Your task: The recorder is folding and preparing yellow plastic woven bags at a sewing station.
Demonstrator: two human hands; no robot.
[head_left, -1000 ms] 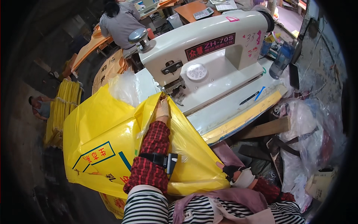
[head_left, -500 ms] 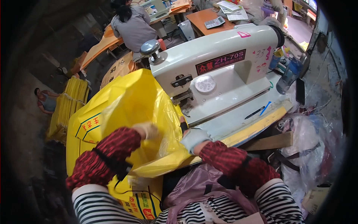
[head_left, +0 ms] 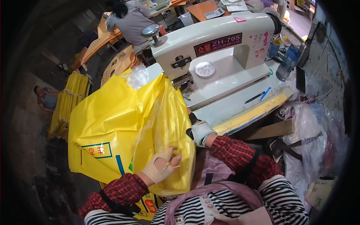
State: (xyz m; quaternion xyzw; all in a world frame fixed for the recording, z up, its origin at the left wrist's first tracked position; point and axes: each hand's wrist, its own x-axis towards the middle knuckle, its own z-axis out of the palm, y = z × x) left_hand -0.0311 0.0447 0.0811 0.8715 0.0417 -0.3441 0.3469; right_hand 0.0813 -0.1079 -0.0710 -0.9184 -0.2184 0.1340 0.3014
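A large yellow plastic-lined bag (head_left: 112,127) with printed panels drapes over the left end of the table and down toward my lap. A clear film liner (head_left: 135,77) shows at its far edge. My left hand (head_left: 161,166), in a beige fingerless wrap, rests against the bag's near part with its fingers loosely apart. At the bag's right edge my right hand (head_left: 200,131), in a pale glove with black finger covers, is closed on the bag; the fingertips are partly hidden. Just beyond is the needle end of a white industrial sewing machine (head_left: 221,41).
On the machine table lie a black pen (head_left: 255,97) and a blue tool (head_left: 266,93). A water bottle (head_left: 288,67) and a phone (head_left: 300,79) are to the right. Bundled yellow bags (head_left: 69,101) stand at left near a person (head_left: 45,98); another person (head_left: 131,22) sits beyond.
My left hand has come out of the bag's opening and toward me. The opening has folded over and the bag hangs lower; my right hand shifted slightly right.
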